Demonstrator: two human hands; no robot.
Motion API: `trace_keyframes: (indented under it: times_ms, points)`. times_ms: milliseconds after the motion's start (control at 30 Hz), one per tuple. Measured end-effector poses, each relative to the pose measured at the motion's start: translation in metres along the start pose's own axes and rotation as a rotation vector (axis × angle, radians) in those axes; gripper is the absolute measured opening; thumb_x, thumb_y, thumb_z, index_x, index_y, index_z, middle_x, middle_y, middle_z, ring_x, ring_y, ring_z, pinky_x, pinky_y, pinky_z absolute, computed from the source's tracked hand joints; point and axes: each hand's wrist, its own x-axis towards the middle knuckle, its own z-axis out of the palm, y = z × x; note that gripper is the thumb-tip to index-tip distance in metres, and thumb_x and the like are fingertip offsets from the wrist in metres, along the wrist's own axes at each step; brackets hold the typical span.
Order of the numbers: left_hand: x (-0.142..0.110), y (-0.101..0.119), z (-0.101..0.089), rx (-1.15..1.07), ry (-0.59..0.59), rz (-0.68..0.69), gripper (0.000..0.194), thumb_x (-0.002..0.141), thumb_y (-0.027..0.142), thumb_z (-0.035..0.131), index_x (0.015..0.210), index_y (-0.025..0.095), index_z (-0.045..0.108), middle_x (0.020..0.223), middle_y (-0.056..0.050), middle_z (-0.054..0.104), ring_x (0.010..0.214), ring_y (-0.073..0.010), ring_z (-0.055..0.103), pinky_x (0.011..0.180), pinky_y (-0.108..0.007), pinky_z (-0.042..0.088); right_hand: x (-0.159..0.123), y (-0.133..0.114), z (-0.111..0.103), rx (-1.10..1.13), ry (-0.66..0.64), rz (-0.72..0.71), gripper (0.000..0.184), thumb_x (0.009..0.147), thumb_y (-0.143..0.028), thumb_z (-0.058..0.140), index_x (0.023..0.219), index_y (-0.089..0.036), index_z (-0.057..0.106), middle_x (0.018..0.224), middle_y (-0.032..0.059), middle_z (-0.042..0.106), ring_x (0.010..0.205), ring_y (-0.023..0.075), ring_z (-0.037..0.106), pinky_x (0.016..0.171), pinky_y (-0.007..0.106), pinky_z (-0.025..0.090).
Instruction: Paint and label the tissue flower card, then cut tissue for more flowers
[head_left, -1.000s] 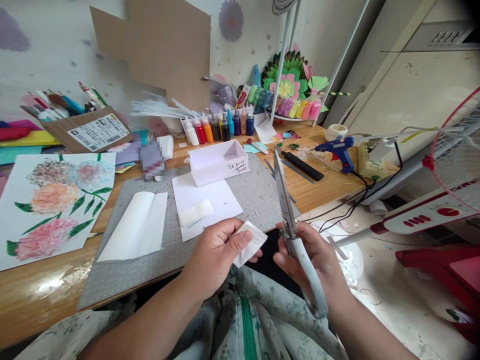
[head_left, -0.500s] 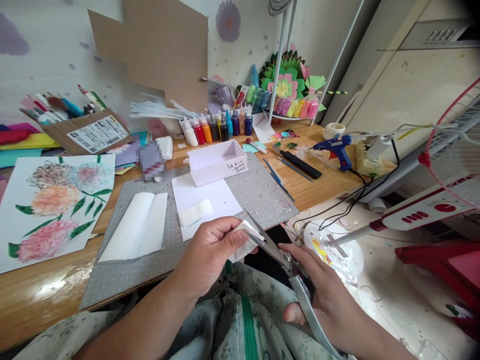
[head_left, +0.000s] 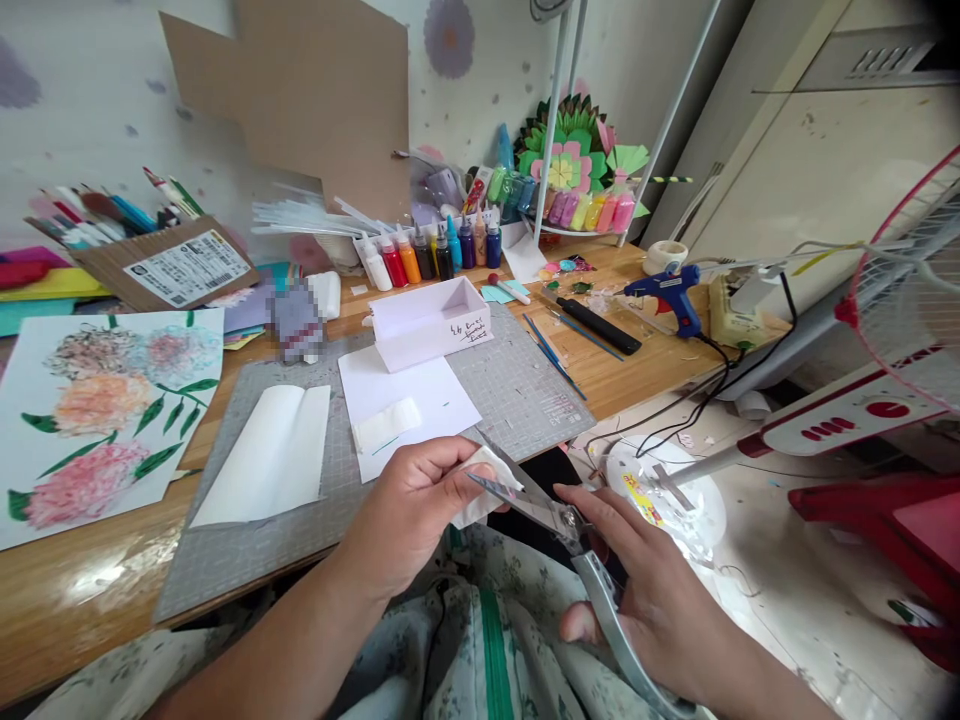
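My left hand [head_left: 420,505] pinches a small folded piece of white paper [head_left: 474,512] between thumb and fingers, over my lap at the table's front edge. My right hand [head_left: 637,580] is wrapped around the handles of metal scissors [head_left: 562,522]. The scissor blades are spread apart, and the white paper lies between them near my left thumb. On the grey cutting mat [head_left: 251,560] rest a larger folded white sheet [head_left: 274,455] and a flat white sheet [head_left: 450,400]. A small white folded strip [head_left: 386,424] lies on the flat sheet.
An open white box [head_left: 431,325] stands at the mat's back. Behind it are several paint bottles [head_left: 391,262]. A flower painting [head_left: 112,420] lies at left. At right are a blue glue gun [head_left: 671,300], a black-handled tool [head_left: 600,325] and thin blue brushes [head_left: 555,355].
The scissor blades have opened wider around the white paper. The view has shifted slightly; my left hand keeps its pinch on the paper.
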Motion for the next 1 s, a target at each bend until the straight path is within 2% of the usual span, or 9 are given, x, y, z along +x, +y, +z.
trace_keyframes:
  times_ms: [167, 333, 500, 700, 867, 1000]
  points:
    - [0.0006, -0.0006, 0.0007, -0.048, 0.003, -0.016, 0.014, 0.079, 0.029, 0.068, 0.073, 0.017, 0.071, 0.067, 0.000, 0.067, 0.062, -0.0097, 0.057, 0.058, -0.018, 0.042, 0.0016, -0.0032, -0.0020, 0.028, -0.007, -0.017, 0.080, 0.072, -0.069, 0.058, 0.133, -0.019, 0.044, 0.117, 0.0162, 0.059, 0.100, 0.0290, 0.063, 0.080, 0.037, 0.055]
    - [0.0010, -0.0015, 0.0001, -0.094, -0.008, -0.020, 0.010, 0.077, 0.026, 0.068, 0.075, 0.017, 0.072, 0.071, -0.002, 0.070, 0.067, -0.0133, 0.061, 0.065, -0.022, 0.048, 0.0035, -0.0043, -0.0024, 0.143, -0.012, -0.023, 0.077, 0.071, -0.066, 0.061, 0.131, -0.020, 0.046, 0.116, 0.0141, 0.061, 0.099, 0.0268, 0.064, 0.079, 0.031, 0.056]
    - [0.0008, -0.0022, -0.0005, -0.038, -0.013, -0.034, 0.014, 0.079, 0.027, 0.066, 0.075, 0.016, 0.072, 0.073, -0.004, 0.071, 0.070, -0.0151, 0.063, 0.066, -0.023, 0.047, 0.0051, -0.0050, -0.0034, 0.226, -0.033, -0.018, 0.072, 0.073, -0.062, 0.063, 0.130, -0.020, 0.048, 0.114, 0.0127, 0.061, 0.101, 0.0260, 0.063, 0.083, 0.028, 0.054]
    - [0.0011, -0.0010, -0.0001, -0.074, -0.025, -0.050, 0.016, 0.078, 0.029, 0.066, 0.076, 0.015, 0.072, 0.071, -0.004, 0.070, 0.069, -0.0153, 0.063, 0.067, -0.024, 0.048, 0.0052, -0.0056, -0.0018, 0.322, -0.021, -0.045, 0.063, 0.074, -0.055, 0.067, 0.125, -0.022, 0.050, 0.104, 0.0087, 0.064, 0.095, 0.0225, 0.065, 0.078, 0.023, 0.054]
    - [0.0022, -0.0021, -0.0015, -0.074, -0.019, -0.078, 0.016, 0.078, 0.029, 0.066, 0.078, 0.013, 0.072, 0.072, -0.006, 0.070, 0.069, -0.0157, 0.062, 0.066, -0.025, 0.047, 0.0062, -0.0044, -0.0013, 0.311, -0.018, -0.071, 0.054, 0.075, -0.043, 0.071, 0.120, -0.022, 0.050, 0.096, 0.0061, 0.064, 0.087, 0.0195, 0.066, 0.072, 0.020, 0.053]
    - [0.0026, -0.0026, -0.0022, -0.080, -0.027, -0.106, 0.018, 0.078, 0.030, 0.066, 0.075, 0.013, 0.071, 0.070, -0.006, 0.070, 0.065, -0.0148, 0.062, 0.062, -0.023, 0.046, 0.0054, -0.0029, -0.0003, 0.329, -0.057, -0.044, 0.044, 0.077, -0.038, 0.070, 0.114, -0.022, 0.052, 0.090, 0.0033, 0.063, 0.080, 0.0169, 0.064, 0.068, 0.019, 0.051]
